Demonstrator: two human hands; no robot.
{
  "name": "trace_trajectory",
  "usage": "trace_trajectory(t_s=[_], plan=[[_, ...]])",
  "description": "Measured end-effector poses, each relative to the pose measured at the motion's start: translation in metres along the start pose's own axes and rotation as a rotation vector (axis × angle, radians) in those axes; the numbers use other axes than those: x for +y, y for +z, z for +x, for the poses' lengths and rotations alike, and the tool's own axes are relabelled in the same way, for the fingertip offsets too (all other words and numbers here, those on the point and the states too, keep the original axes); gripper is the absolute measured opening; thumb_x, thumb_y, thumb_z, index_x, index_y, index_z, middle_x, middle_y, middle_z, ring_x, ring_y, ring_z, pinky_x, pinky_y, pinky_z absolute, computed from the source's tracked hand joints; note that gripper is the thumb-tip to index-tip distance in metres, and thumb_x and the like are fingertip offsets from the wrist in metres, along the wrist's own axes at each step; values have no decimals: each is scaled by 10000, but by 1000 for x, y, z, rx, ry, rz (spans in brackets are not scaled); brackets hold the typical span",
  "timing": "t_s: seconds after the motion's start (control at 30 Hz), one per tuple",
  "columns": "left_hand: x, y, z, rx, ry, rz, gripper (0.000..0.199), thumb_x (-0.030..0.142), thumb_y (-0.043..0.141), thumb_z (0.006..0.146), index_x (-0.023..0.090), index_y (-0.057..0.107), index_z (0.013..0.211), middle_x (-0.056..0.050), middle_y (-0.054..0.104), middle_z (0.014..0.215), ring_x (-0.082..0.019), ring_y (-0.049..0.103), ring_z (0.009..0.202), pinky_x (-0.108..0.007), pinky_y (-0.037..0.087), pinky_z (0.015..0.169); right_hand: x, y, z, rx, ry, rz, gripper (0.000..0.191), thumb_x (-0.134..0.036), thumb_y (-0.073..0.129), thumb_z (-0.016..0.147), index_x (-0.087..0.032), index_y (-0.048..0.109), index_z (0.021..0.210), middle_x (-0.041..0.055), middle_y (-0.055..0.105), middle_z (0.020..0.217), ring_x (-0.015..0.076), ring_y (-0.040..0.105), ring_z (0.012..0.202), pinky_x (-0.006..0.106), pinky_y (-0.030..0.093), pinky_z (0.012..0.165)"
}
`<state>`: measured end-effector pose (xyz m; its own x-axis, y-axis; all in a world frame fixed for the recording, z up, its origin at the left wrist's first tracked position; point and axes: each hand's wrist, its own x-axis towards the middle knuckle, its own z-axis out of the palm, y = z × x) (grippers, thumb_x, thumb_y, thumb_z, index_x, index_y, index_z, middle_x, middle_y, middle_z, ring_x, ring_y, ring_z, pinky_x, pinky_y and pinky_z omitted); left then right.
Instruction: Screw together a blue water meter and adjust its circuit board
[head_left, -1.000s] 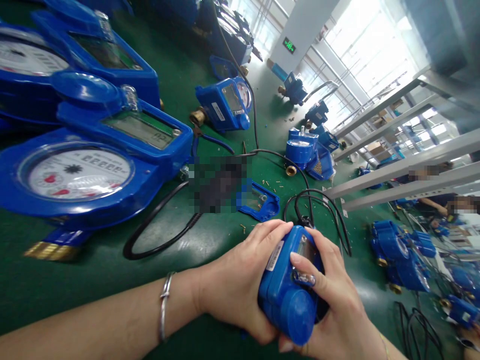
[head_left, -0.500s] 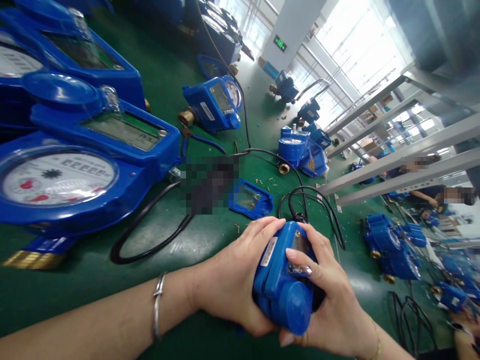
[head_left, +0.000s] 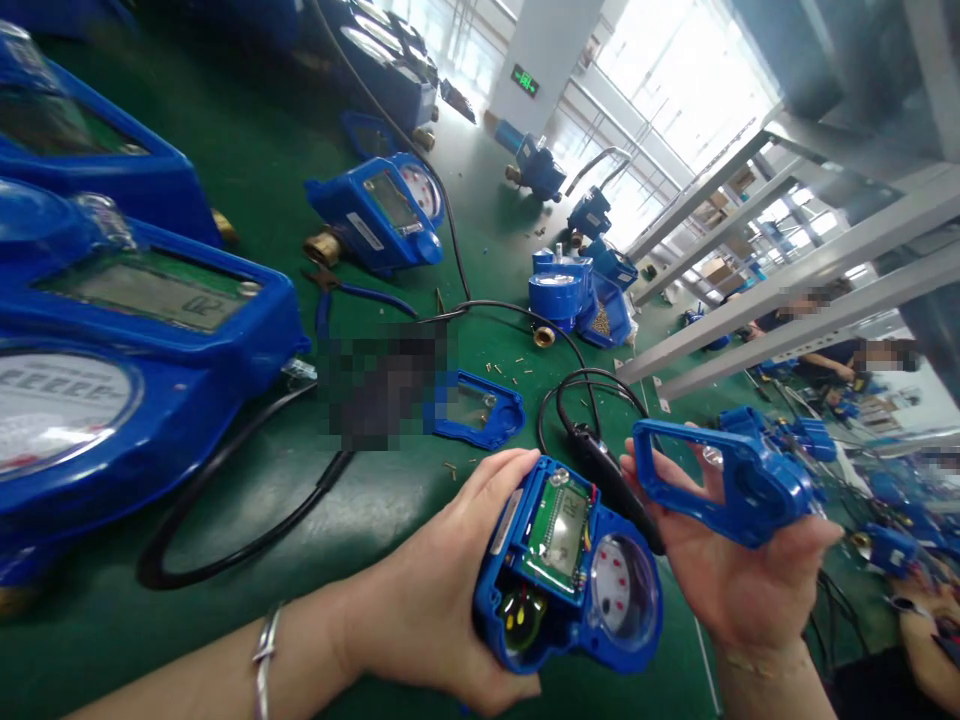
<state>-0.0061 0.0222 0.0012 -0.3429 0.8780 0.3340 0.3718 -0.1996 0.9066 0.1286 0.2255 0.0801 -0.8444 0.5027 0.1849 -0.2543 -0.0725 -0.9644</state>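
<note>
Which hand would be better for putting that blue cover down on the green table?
Probably the right: the right hand holds the blue cover, off the green table, while the left hand is busy gripping the open meter.

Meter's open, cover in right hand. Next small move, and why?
Probably lower the cover onto the bench: it occupies the right hand, while the left hand alone steadies the meter, whose circuit board lies exposed.
</note>
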Motion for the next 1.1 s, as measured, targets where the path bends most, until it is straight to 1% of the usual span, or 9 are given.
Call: trace_trajectory(t_s=[0.2,0.33,0.43,0.53,0.63,0.77,0.9,1.0,1.1], plan=[[3,-5,0,-58,-22,-16,1323,209,836,428,260,-3,1449,-117,166,1471,-374,238,1377,-486,194,1180,21,-48,-46,170,71,-9,717,-840,285,802,-350,618,1206,29,569,1308,410,524,1187,696,338,1016],[-1,-6,-1,-101,-5,-45,1304,209,805,462,246,-13,1476,-111,152,1497,-376,243,1382,-487,162,1185,40,-79,-90,131,146,-510,860,-875,421,713,-277,531,1321,97,484,1392,410,427,1281,608,330,1070],[-3,-6,0,-97,9,-32,1291,219,794,476,228,-8,1488,-122,143,1514,-400,229,1387,-514,149,1181,50,-87,-106,72,124,-918,940,-851,510,687,-247,417,1401,117,352,1475,435,328,1332,646,287,1064],[-1,-6,1,-76,28,-14,1273,235,790,483,229,15,1492,-129,175,1515,-415,258,1375,-541,170,1170,57,-88,-107,-29,6,-1288,759,-702,503,824,-262,367,1428,129,255,1512,444,253,1355,711,264,1014],[1,-6,1,-81,-7,-20,1262,243,796,497,247,23,1495,-126,217,1512,-411,313,1355,-544,212,1159,59,-84,-110,14,-79,-1559,652,-498,478,912,-262,257,1479,120,98,1557,452,137,1382,749,164,1016],[-2,-6,-1,-65,-30,-23,1288,304,836,493,244,31,1496,-132,211,1518,-422,312,1356,-549,218,1159,60,-66,-127,124,-138,-1314,799,-642,538,834,-262,247,1475,166,258,1490,464,309,1295,714,291,964],[-5,-5,-2,-7,-17,54,1352,539,887,456,269,59,1490,-132,200,1507,-425,276,1364,-550,210,1162,70,-40,-125,69,36,-872,1073,-826,505,714,-194,121,1491,202,306,1461,420,388,1293,582,428,969],[7,2,-3,68,-70,159,1350,573,872,456,260,52,1482,-139,185,1486,-420,256,1361,-561,241,1149,74,-30,-103,15,92,-812,1062,-790,563,715,-209,120,1485,174,295,1480,381,353,1334,549,393,1036],[29,17,-9,174,-213,291,1252,359,827,508,220,45,1475,-155,232,1443,-413,288,1340,-581,297,1121,70,-33,-79,-114,-12,-977,1077,-760,631,688,-214,145,1479,151,269,1500,378,262,1381,584,261,1112]])
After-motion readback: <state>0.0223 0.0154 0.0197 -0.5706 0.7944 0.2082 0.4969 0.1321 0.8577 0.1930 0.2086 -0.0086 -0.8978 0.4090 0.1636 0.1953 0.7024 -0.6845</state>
